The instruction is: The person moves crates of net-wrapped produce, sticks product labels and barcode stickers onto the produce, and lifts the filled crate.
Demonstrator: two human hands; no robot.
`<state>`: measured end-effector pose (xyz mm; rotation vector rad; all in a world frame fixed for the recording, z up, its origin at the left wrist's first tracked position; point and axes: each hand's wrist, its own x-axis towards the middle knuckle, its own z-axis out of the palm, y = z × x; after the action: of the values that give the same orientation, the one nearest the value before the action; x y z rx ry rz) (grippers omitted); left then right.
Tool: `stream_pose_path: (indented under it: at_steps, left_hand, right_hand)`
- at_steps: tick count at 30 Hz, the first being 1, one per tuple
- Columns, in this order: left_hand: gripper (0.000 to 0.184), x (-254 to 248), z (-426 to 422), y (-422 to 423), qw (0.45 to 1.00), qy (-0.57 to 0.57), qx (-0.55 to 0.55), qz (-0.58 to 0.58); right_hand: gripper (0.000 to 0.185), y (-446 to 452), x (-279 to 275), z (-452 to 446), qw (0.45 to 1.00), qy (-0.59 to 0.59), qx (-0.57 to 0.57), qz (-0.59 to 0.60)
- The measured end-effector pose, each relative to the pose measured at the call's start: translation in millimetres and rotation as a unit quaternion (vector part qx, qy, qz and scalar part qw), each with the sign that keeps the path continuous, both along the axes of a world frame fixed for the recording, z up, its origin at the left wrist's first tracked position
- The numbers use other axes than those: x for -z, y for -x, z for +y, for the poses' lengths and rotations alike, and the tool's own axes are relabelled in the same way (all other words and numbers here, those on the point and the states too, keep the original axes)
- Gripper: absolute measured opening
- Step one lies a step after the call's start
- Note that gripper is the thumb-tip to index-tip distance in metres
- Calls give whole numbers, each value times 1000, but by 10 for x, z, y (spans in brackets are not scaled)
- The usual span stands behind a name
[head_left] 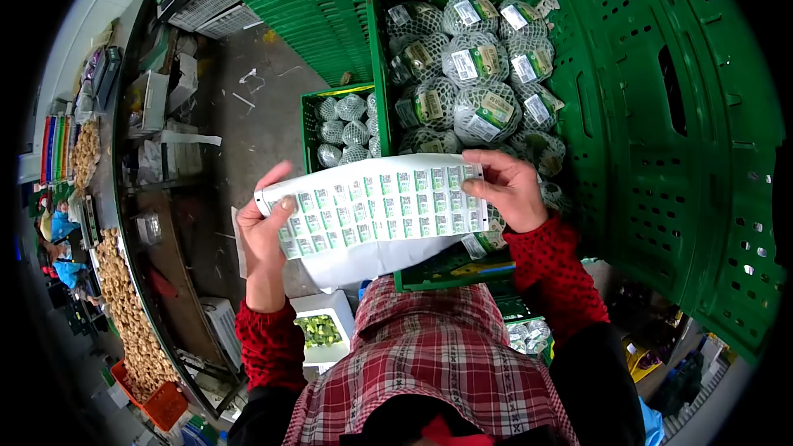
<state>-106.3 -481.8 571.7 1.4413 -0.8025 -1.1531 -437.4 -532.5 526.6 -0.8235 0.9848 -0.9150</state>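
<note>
A white sheet of small green-and-white labels (380,211) is stretched between my two hands. My left hand (266,219) pinches its left end, thumb on top. At the upper right corner, my right hand (505,186) grips the sheet between thumb and fingers. More white backing paper (372,263) hangs below the labels. Behind the sheet, a green crate (382,74) holds several net-wrapped round items (475,62) with labels on them; the sheet hides part of the crate's near end.
A smaller green crate (314,128) with wrapped items stands left of the large one. Tall green crates (636,116) rise at the right. A white box (334,306) of green produce is below. At left runs a counter with brown produce (124,306) and an orange basket (161,403).
</note>
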Motion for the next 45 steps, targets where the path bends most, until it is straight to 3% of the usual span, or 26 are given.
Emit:
stream_pose_path:
  at_steps: [3,7,12,14,18,20,23,25,27,33,36,38,45]
  left_hand:
    - [16,38,47,-171,1000,-8,-5,-26]
    - [7,-66,13,-170,999,-3,10,-32]
    - [6,-124,-34,-182,999,16,13,-44]
    - [6,-160,-39,-145,998,19,-8,-59]
    - [4,-231,-46,-89,996,10,-44,-80]
    - [4,-286,-55,-77,996,-2,-27,-89]
    - [5,-344,-82,54,994,-29,-20,-101]
    - [5,-355,-104,127,993,-43,-32,-107]
    - [6,-349,-117,140,991,-50,-30,-122]
    - [10,-312,-120,162,988,-84,-26,-130]
    - [10,-311,-150,190,987,-77,-25,-136]
    - [12,-346,-204,254,977,-120,-38,-173]
    - [13,-143,-312,222,983,-124,-46,-130]
  right_hand:
    - [23,86,-21,14,994,31,-58,90]
    - [17,127,-130,6,985,41,-114,125]
    - [17,155,-301,-9,975,65,-140,159]
    - [18,178,-382,-15,949,83,-185,240]
    - [20,275,-351,-22,928,147,-214,266]
    - [19,321,-285,-95,897,282,-231,251]
    - [18,159,-461,-192,913,290,-165,233]
    - [24,94,-517,-242,910,269,-203,243]
    - [22,41,-460,-262,872,312,-275,259]
    - [17,-53,-394,-122,849,376,-203,312]
    - [11,-61,-346,-86,778,484,-141,375]
    - [11,-67,-299,-75,762,508,-129,380]
    - [15,-24,-388,-55,653,623,-91,421]
